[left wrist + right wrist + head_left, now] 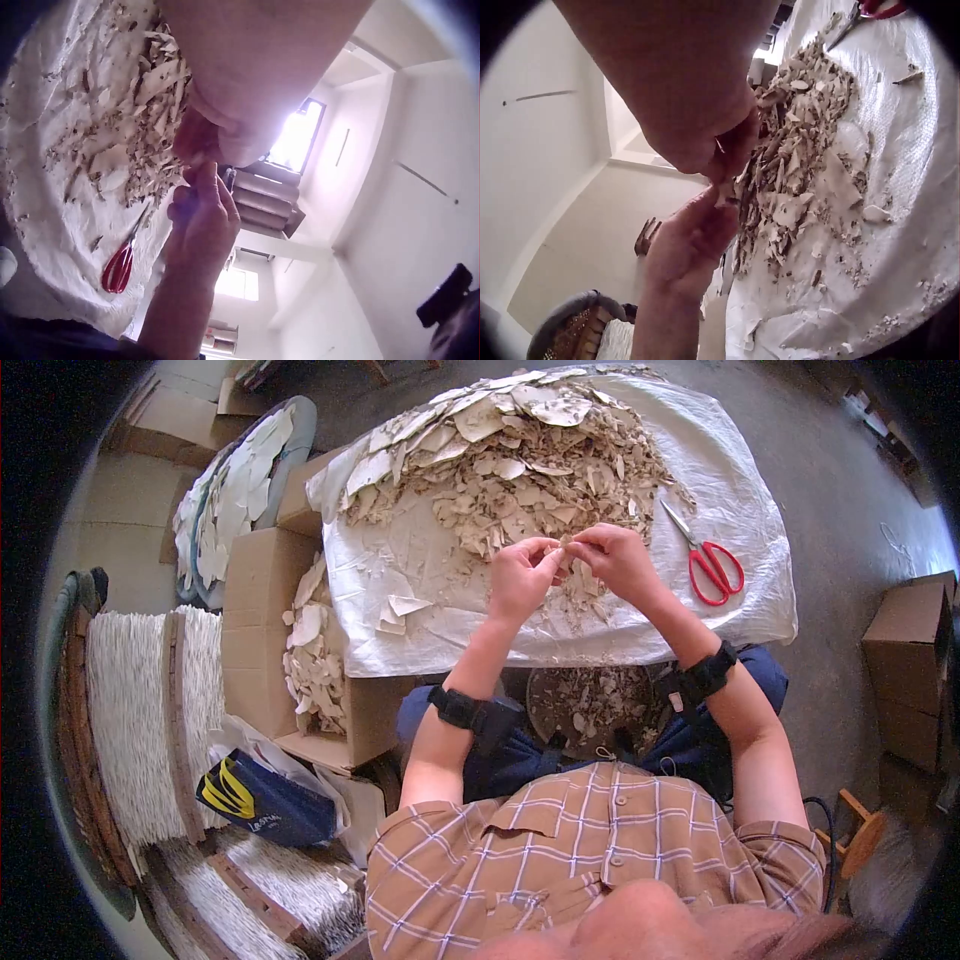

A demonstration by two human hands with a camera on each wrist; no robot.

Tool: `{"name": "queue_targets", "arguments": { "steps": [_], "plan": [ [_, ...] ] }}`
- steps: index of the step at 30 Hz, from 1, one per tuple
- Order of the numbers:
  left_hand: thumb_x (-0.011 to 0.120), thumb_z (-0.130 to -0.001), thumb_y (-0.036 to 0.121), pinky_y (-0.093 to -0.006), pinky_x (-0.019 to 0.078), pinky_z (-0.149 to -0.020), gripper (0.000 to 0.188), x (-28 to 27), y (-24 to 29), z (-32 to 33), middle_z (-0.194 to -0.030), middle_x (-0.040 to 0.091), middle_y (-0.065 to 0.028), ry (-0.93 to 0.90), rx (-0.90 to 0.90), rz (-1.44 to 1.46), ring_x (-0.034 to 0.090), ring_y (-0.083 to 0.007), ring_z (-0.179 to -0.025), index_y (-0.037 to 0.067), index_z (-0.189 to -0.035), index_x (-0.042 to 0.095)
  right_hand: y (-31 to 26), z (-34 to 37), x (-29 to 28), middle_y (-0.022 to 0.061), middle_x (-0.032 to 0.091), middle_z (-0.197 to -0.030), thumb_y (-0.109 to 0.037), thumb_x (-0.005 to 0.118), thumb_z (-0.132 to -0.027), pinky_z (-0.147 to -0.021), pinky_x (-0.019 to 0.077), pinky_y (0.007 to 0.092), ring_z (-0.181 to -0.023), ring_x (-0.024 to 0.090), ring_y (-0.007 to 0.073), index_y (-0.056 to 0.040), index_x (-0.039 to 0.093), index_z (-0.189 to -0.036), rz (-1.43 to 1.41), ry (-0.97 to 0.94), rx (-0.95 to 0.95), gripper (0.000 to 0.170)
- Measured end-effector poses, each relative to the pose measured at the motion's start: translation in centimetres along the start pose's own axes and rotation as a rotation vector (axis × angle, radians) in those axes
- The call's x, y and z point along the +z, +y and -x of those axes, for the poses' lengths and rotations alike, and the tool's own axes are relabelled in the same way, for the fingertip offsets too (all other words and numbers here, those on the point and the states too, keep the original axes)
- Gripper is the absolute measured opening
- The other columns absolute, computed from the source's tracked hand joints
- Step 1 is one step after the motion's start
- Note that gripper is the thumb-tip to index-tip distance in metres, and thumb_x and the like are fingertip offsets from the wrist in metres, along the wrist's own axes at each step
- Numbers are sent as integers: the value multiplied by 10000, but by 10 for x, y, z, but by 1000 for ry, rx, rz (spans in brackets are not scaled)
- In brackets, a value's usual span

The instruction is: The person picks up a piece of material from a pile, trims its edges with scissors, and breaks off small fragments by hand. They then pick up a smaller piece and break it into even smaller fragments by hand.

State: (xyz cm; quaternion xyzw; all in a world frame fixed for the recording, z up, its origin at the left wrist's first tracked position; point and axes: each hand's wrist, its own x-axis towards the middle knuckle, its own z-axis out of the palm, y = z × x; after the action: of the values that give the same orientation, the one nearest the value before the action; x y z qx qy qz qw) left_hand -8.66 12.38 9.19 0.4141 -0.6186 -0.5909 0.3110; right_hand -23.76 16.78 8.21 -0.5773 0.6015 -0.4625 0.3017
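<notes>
At the near edge of a pile of dried pale flakes (540, 465), both hands meet over the white sheet. My left hand (525, 573) pinches a small pale flake (563, 544) between thumb and fingers. From the other side my right hand (617, 560) pinches at the same small piece, its fingertips right against the left ones. In the left wrist view the right hand (201, 217) has curled fingers, and in the right wrist view the left hand (694, 236) reaches up to the fingertips. The flake itself is mostly hidden by the fingers.
Red-handled scissors (714, 572) lie on the sheet (740, 490) to the right. A few larger flakes (402, 605) lie at left. A cardboard box (262, 610) of flakes stands left of the table, and a round container (590, 705) with scraps sits between the legs.
</notes>
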Motion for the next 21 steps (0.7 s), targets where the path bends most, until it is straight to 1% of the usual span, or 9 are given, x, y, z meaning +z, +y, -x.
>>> {"name": "queue_targets", "arguments": {
  "steps": [2,5,9,12,13,15,18,19,21],
  "plan": [
    [568,-802,94,-229,509,-521,160,0,-2,0,-720,618,-72,22,44,-114,606,-119,-598,-40,-883,598,1,1,0,108,573,-700,-166,619,-738,-524,431,306,-580,550,225,-12,617,-795,355,81,-196,165],
    [574,-796,92,-221,505,-517,147,1,0,2,-692,617,-61,44,70,-176,600,-104,-581,-38,-856,608,-4,0,-2,128,544,-676,-185,589,-728,-564,442,393,-637,563,305,-29,555,-691,383,56,-238,164],
    [582,-793,98,-213,503,-517,145,2,-2,0,-680,616,-51,5,122,-253,594,-97,-573,-33,-847,610,-9,5,6,133,521,-678,-211,587,-726,-551,432,402,-626,553,310,-23,512,-687,496,77,-276,206],
    [577,-797,92,-224,511,-523,149,4,3,0,-695,615,-59,64,86,-76,596,-108,-577,-39,-864,601,-10,5,2,141,534,-666,-230,592,-715,-547,436,371,-611,558,280,-9,518,-695,245,44,-204,234],
    [577,-797,92,-224,511,-523,149,4,3,-2,-695,615,-59,63,88,-75,596,-108,-577,-39,-864,601,-11,5,0,142,545,-667,-229,599,-708,-547,436,353,-611,560,255,-3,526,-711,85,32,-56,237],
    [569,-802,83,-238,519,-526,160,2,2,-5,-716,614,-73,81,-29,259,600,-120,-589,-51,-886,587,-12,4,-1,149,563,-664,-208,601,-717,-561,437,319,-623,567,198,9,550,-760,-127,40,163,227],
    [562,-804,72,-247,523,-526,169,2,4,-4,-735,612,-89,65,4,243,604,-130,-597,-64,-903,575,-18,3,0,150,560,-670,-189,585,-739,-569,436,323,-626,564,214,3,558,-766,-72,66,51,196],
    [562,-804,72,-247,523,-526,169,2,4,-4,-735,612,-89,64,5,243,604,-130,-597,-64,-903,575,-18,4,-1,147,564,-683,-182,570,-758,-568,445,340,-627,568,253,-12,572,-780,48,61,-85,171],
    [566,-802,72,-237,518,-531,157,3,3,-1,-718,614,-75,68,58,83,603,-122,-600,-56,-890,585,-12,2,-2,143,564,-690,-169,566,-753,-565,452,355,-630,570,272,-14,571,-764,172,81,-189,156]
  ]
}}
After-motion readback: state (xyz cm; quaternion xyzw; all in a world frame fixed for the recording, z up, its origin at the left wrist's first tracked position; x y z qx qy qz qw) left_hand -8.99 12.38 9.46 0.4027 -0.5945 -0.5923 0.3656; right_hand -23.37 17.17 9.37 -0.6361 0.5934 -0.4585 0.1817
